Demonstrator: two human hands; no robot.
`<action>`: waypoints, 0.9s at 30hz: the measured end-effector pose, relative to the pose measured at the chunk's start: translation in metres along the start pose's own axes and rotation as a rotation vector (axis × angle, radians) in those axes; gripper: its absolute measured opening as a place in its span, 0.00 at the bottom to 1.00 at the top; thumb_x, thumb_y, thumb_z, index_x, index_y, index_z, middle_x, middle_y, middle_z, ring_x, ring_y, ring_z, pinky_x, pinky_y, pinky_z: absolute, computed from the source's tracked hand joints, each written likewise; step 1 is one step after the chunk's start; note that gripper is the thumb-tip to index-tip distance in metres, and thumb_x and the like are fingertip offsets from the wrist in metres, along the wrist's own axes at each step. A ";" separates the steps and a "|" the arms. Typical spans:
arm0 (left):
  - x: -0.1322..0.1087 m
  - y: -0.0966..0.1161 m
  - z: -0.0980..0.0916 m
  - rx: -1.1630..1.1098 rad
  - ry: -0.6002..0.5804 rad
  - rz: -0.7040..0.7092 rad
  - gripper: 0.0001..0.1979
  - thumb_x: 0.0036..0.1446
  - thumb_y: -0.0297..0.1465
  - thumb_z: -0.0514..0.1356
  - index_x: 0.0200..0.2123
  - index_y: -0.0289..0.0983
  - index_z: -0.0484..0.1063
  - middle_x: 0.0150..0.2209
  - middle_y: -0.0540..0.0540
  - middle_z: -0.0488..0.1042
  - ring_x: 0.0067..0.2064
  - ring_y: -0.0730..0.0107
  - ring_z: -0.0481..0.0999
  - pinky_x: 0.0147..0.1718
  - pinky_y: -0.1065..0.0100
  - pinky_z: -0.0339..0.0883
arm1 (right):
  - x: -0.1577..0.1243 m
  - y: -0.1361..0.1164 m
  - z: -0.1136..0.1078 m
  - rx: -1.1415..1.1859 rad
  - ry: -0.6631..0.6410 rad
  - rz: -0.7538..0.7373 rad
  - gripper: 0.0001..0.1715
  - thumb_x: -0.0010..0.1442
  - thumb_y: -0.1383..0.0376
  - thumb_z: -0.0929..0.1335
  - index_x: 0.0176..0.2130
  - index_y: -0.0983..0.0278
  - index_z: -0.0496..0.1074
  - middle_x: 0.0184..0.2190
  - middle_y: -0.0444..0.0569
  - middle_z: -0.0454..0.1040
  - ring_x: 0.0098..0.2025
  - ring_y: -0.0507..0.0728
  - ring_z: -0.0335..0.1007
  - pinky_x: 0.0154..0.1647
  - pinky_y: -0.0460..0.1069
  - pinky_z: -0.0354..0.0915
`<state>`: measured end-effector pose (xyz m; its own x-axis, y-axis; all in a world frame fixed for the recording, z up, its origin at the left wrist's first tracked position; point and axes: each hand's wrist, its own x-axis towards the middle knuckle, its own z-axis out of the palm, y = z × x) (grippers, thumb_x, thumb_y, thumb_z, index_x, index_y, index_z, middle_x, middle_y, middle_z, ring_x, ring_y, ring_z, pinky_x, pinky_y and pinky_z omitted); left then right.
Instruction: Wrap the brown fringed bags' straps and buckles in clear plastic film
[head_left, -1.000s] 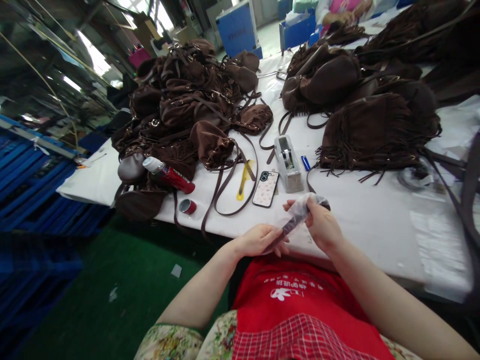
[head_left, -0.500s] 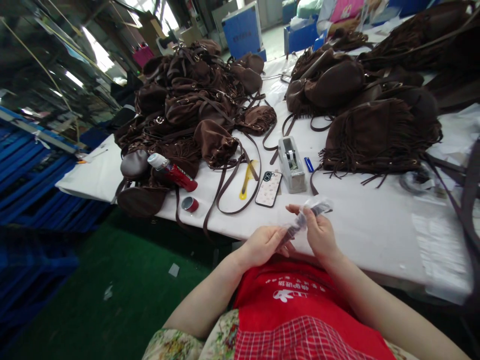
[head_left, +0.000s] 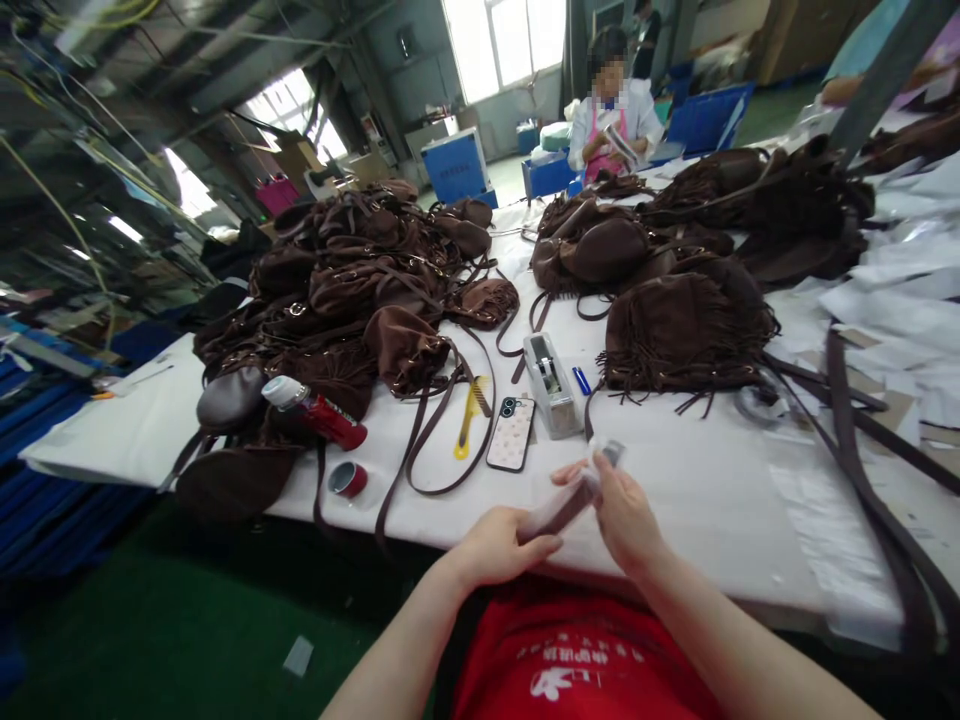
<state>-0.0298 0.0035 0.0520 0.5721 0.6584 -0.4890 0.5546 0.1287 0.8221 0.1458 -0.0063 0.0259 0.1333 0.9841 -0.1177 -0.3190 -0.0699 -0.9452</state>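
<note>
Both my hands hold a narrow brown strap piece wrapped in clear plastic (head_left: 574, 495) just above the near edge of the white table (head_left: 697, 500). My left hand (head_left: 499, 545) is closed on its lower end. My right hand (head_left: 619, 505) pinches the upper end, fingers pressed on the plastic. Just beyond my hands lie a phone in a patterned case (head_left: 511, 433), a grey tape dispenser (head_left: 550, 371) and a yellow comb (head_left: 469, 415).
A big heap of brown suede bags (head_left: 352, 290) fills the left of the table, with a red bottle (head_left: 315, 408) and a red tape roll (head_left: 347, 479) near it. Fringed brown bags (head_left: 682, 325) sit right of centre; long straps (head_left: 862, 440) trail right. A person (head_left: 615, 115) works at the far end.
The camera has tilted up, so the far end of the room and a seated person now show. My hands keep their hold on the wrapped strap piece, now lower in view.
</note>
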 end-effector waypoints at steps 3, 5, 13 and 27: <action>-0.002 -0.010 0.002 -0.133 -0.135 -0.004 0.30 0.59 0.54 0.47 0.32 0.32 0.71 0.25 0.43 0.76 0.27 0.67 0.76 0.26 0.71 0.66 | 0.019 -0.007 -0.015 -0.023 0.124 -0.054 0.33 0.61 0.43 0.60 0.29 0.65 0.78 0.30 0.54 0.79 0.35 0.59 0.71 0.43 0.52 0.63; -0.001 -0.011 0.007 -0.211 -0.105 0.032 0.31 0.60 0.55 0.44 0.35 0.31 0.69 0.26 0.41 0.77 0.25 0.68 0.75 0.24 0.71 0.65 | 0.024 -0.007 -0.016 -0.054 0.112 -0.045 0.34 0.60 0.42 0.61 0.30 0.66 0.78 0.29 0.54 0.79 0.34 0.58 0.71 0.42 0.52 0.63; 0.018 0.007 0.025 -0.264 0.083 0.132 0.34 0.59 0.56 0.43 0.27 0.32 0.71 0.22 0.42 0.75 0.23 0.68 0.74 0.26 0.68 0.69 | -0.007 0.016 0.017 0.007 -0.050 0.155 0.33 0.57 0.40 0.62 0.29 0.65 0.77 0.13 0.45 0.68 0.17 0.53 0.62 0.18 0.48 0.59; 0.002 -0.012 0.000 -0.214 -0.225 0.039 0.29 0.61 0.53 0.45 0.35 0.32 0.68 0.27 0.41 0.77 0.24 0.71 0.74 0.24 0.72 0.65 | 0.022 -0.002 -0.008 0.010 0.116 0.009 0.32 0.59 0.41 0.62 0.31 0.64 0.78 0.32 0.53 0.79 0.36 0.60 0.74 0.43 0.52 0.65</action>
<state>-0.0354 0.0029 0.0413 0.7231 0.4883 -0.4886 0.4037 0.2753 0.8725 0.1565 0.0141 0.0227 0.2377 0.9579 -0.1609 -0.3299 -0.0762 -0.9409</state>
